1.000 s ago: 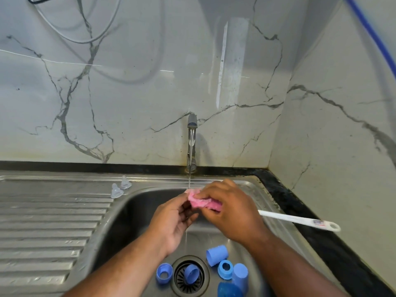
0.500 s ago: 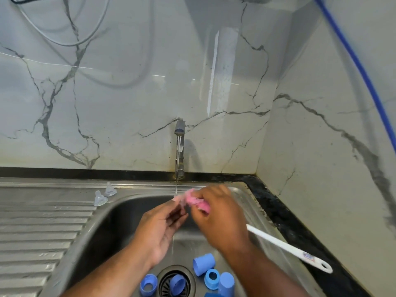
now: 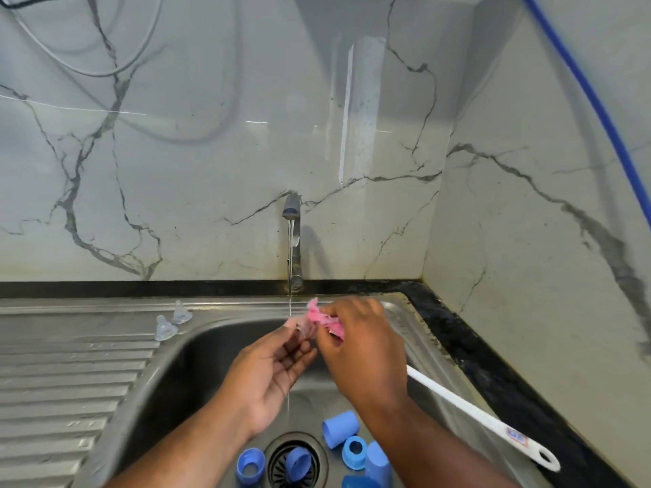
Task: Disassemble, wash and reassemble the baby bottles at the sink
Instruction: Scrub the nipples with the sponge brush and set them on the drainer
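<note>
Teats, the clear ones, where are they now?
Head view: the teats sit on the drainboard, at left, beside the basin's back-left corner, left of the tap.

Two bare hands, two bare forearms, seen from the head camera.

Left hand (image 3: 271, 368) and right hand (image 3: 363, 350): uncovered skin from fingertips to wrists. Left forearm (image 3: 197, 449) and right forearm (image 3: 433, 449) equally uncovered along the whole stretch that shows, up to where the bottom edge cuts them. Left hand shows its palm side, creases plain across it, and one pale thumbnail. Right hand shows its back: rounded knuckles, faint ridges running toward the wrist. Forearm outlines are smooth and widen toward the bottom edge. Finer surface detail is too soft to read.
</note>
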Demonstrator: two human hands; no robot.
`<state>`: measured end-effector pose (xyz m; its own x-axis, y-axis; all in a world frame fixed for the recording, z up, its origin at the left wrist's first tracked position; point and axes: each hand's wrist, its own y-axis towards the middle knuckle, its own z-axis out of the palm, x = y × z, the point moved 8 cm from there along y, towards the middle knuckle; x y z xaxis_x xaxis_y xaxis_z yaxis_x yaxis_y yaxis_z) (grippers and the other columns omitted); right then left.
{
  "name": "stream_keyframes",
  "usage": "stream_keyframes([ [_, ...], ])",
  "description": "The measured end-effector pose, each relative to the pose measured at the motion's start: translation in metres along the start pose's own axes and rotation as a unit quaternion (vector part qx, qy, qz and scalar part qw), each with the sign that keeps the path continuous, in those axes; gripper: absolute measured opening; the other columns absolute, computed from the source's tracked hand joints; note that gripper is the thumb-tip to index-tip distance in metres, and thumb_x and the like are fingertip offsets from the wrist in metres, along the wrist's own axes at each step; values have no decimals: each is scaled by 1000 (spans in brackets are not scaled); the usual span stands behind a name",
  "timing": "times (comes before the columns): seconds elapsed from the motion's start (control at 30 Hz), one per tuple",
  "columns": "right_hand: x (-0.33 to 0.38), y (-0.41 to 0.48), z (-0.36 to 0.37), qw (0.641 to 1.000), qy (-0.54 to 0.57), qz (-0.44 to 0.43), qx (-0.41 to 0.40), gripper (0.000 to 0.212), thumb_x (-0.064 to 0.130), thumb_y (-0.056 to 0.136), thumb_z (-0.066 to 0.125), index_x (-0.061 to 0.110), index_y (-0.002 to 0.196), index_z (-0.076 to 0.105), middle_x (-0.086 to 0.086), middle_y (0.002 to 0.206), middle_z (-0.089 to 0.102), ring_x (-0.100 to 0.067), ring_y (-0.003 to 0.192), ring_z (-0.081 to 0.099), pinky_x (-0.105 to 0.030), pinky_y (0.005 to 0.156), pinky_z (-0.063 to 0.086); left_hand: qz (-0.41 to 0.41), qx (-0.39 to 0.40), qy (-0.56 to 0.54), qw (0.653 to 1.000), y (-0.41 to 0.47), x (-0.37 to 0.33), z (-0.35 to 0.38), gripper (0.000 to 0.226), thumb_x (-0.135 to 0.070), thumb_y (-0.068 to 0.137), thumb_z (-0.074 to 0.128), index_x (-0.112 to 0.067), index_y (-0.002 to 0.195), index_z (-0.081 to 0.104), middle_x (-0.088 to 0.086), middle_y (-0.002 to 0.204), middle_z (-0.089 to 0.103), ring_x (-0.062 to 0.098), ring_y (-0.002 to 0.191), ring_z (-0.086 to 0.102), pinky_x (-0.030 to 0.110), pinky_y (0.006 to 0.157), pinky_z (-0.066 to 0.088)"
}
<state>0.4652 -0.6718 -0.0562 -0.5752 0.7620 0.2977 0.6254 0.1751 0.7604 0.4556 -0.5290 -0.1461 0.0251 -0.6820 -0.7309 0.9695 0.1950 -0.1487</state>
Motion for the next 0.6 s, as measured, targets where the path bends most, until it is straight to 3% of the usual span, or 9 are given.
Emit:
stream_keyframes([
  [0.07,-2,1,3,1000,5,0,13,13,35,84,74,28,94,69,14,90,65,-10,90,57,-25,57,49,0,-3,-1,1000,-1,0,1,26,-11,91,64,5,110,71,16,90,71,22,79,68,31,72,64],
  [0.13,12,-4,13,996,18,-53,63,15,39,86,69,31,98,68,16,93,64,-6,92,53,-22,61,47,4,-10,2,1000,0,-3,-1,28,-14,83,67,3,105,72,17,89,71,22,79,67,31,71,62],
  [0.2,15,-3,17,993,21,-76,92,17,41,89,65,32,103,67,16,95,62,-4,91,51,-24,64,48,6,-15,1,1000,0,-5,-3,27,-13,82,66,3,102,72,18,89,72,24,81,66,34,79,57],
  [0.3,-9,6,8,998,18,-5,60,13,37,89,67,32,101,68,16,96,61,-8,91,53,-25,66,41,4,-17,-3,1000,-1,-2,-1,18,-7,93,62,7,102,70,20,90,71,26,83,65,39,89,56],
  [0.47,7,-3,21,989,59,-49,129,13,42,89,66,35,100,66,23,91,52,4,89,45,-12,67,37,19,-16,27,999,0,-4,-5,20,-8,95,61,5,106,72,21,96,70,26,86,66,34,82,58],
  [0.6,-17,5,11,996,33,23,78,10,40,89,68,35,97,67,21,88,53,1,83,44,-14,63,31,31,-6,61,998,2,-4,-4,21,-6,95,61,6,107,73,20,93,71,24,82,65,32,78,61],
])
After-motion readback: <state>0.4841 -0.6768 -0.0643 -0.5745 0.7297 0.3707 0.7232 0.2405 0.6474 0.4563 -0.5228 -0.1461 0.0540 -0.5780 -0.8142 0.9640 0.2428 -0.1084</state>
